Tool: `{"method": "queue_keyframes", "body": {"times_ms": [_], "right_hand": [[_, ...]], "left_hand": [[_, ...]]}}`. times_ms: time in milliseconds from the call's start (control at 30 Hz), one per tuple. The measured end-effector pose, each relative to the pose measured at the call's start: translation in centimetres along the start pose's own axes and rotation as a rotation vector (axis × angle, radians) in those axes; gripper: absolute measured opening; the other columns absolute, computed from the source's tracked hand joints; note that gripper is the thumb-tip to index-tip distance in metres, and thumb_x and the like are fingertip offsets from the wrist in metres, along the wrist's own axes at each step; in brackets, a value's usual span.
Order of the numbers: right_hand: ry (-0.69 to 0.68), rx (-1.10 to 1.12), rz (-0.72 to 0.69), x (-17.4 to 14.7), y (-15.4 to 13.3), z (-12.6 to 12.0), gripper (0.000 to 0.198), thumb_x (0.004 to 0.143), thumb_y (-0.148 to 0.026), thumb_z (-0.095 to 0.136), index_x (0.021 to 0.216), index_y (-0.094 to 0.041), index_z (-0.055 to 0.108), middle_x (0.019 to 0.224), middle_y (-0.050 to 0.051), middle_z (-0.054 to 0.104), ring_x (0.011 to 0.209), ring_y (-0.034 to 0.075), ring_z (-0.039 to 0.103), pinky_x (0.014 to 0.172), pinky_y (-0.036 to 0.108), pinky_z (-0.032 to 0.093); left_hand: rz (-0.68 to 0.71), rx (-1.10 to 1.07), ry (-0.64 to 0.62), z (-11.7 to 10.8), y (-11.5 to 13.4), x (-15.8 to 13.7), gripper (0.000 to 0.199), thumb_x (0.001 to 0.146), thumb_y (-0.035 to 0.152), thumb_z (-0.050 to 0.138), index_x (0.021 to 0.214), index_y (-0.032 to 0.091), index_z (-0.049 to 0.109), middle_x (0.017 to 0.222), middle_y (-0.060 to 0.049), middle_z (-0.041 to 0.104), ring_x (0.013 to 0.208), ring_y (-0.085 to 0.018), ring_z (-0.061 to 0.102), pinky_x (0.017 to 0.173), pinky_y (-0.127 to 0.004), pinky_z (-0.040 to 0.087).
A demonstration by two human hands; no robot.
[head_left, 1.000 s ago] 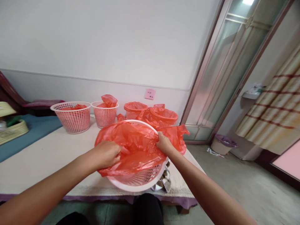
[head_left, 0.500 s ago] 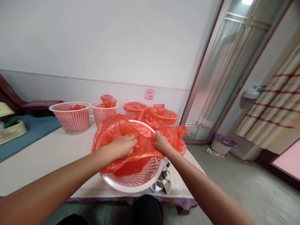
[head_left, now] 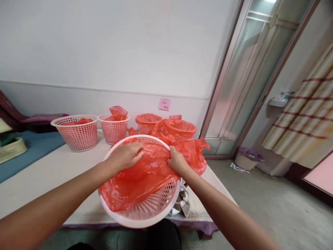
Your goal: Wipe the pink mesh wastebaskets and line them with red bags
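Observation:
A white perforated plastic basket point(head_left: 137, 222) is tilted with its mouth toward me at the front of the bed-like surface. A thin red plastic bag point(head_left: 145, 173) lies crumpled inside its mouth and spills out past the right rim. My right hand point(head_left: 179, 162) is closed on the right rim, pinching the bag against it. At the upper left of the mouth, my left hand point(head_left: 126, 155) has its fingers curled on the bag; the fingertips are partly hidden.
Behind stand two pale baskets point(head_left: 76, 137) point(head_left: 114, 130) with red bags inside, and two red-lined baskets point(head_left: 148, 119) point(head_left: 182, 129). A patterned cloth point(head_left: 183, 203) lies under the held basket's right side. A bin point(head_left: 247, 159) stands on the floor at right.
The basket has tipped further toward me and shifted slightly left. My left hand has moved left, and the bag has come off the far left rim into the mouth. My right hand keeps its grip.

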State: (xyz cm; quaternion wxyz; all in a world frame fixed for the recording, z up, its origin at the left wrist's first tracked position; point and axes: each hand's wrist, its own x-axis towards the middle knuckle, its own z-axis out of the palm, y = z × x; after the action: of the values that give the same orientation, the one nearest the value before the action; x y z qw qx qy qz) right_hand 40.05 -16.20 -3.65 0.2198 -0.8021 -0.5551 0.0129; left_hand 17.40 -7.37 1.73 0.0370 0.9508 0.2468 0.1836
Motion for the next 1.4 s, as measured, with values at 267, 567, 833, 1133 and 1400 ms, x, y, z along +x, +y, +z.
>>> {"method": "queue_keyframes", "body": {"times_ms": [267, 567, 833, 1133, 1400], "right_hand": [[0.08, 0.096, -0.061, -1.1, -0.7, -0.1, 0.032, 0.092, -0.035, 0.05, 0.119, -0.018, 0.046, 0.106, 0.013, 0.07, 0.095, 0.026, 0.067, 0.075, 0.029, 0.042], [0.099, 0.121, -0.103, -1.0, -0.4, 0.2, 0.032, 0.088, -0.027, 0.054, 0.118, -0.02, 0.047, 0.106, 0.01, 0.07, 0.097, 0.023, 0.066, 0.075, 0.027, 0.041], [0.107, 0.061, -0.102, -0.8, 0.5, 0.8, 0.035, 0.086, -0.022, 0.051, 0.12, -0.018, 0.045, 0.109, 0.013, 0.069, 0.095, 0.024, 0.067, 0.075, 0.028, 0.042], [0.19, 0.165, -0.153, -1.1, 0.4, 1.3, 0.049, 0.085, -0.029, 0.056, 0.131, -0.016, 0.043, 0.127, 0.018, 0.061, 0.11, 0.029, 0.062, 0.086, 0.035, 0.046], [0.302, 0.37, -0.235, -0.9, 0.2, 1.3, 0.023, 0.085, -0.024, 0.047, 0.107, -0.022, 0.055, 0.101, 0.006, 0.067, 0.092, 0.022, 0.064, 0.081, 0.032, 0.045]], "left_hand": [[-0.109, 0.276, 0.029, -0.4, -1.6, 0.1, 0.028, 0.091, 0.036, 0.048, 0.102, 0.014, 0.061, 0.112, -0.018, 0.066, 0.109, -0.031, 0.059, 0.095, -0.044, 0.045], [-0.077, 0.327, -0.106, -0.3, -1.0, 0.9, 0.021, 0.079, 0.025, 0.059, 0.095, 0.013, 0.067, 0.112, -0.017, 0.069, 0.107, -0.032, 0.062, 0.091, -0.04, 0.046], [-0.129, 0.285, -0.022, -0.5, -0.4, 1.2, 0.038, 0.095, 0.023, 0.023, 0.1, 0.011, 0.059, 0.085, -0.007, 0.068, 0.076, -0.021, 0.067, 0.07, -0.03, 0.045], [0.002, 0.076, 0.033, -2.0, -1.7, 0.1, 0.016, 0.087, 0.03, 0.045, 0.073, 0.022, 0.05, 0.081, -0.004, 0.064, 0.071, -0.019, 0.059, 0.064, -0.031, 0.04], [-0.211, -0.121, 0.383, -1.9, -3.3, 1.3, 0.022, 0.086, 0.039, 0.044, 0.071, 0.023, 0.044, 0.078, -0.003, 0.055, 0.077, -0.02, 0.053, 0.07, -0.033, 0.039]]}}
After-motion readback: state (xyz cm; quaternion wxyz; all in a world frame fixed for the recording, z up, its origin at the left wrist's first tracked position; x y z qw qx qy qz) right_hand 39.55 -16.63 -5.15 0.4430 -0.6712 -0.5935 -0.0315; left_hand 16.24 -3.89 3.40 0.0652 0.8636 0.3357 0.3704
